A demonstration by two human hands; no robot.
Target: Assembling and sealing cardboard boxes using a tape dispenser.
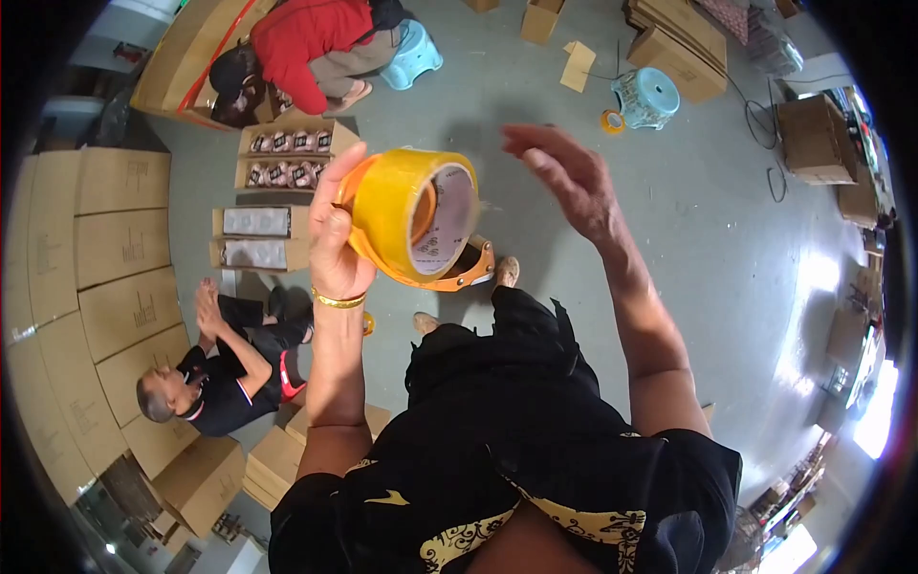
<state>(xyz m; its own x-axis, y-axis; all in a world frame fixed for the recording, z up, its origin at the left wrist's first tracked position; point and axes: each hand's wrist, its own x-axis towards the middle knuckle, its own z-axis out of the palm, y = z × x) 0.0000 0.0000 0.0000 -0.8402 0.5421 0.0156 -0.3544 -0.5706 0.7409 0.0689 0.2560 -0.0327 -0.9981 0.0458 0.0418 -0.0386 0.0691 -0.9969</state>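
Observation:
My left hand [335,234], a gold bangle at its wrist, grips an orange tape dispenser [474,272] in front of me. On the dispenser sits a wide roll of yellow packing tape [390,191], its open core turned to the right. Part of the dispenser is hidden behind the roll and my fingers. To the right of the roll, my right hand [572,184] is raised with its fingers stretched out. It holds nothing, and a gap of floor shows between it and the tape.
Left of me a seated person [225,378] is beside stacked cartons [129,249]. Open boxes [298,124] with wrapped goods stand ahead-left, near a bent-over person in red [311,48]. Blue stools [650,96] and flattened cardboard [684,33] are farther off.

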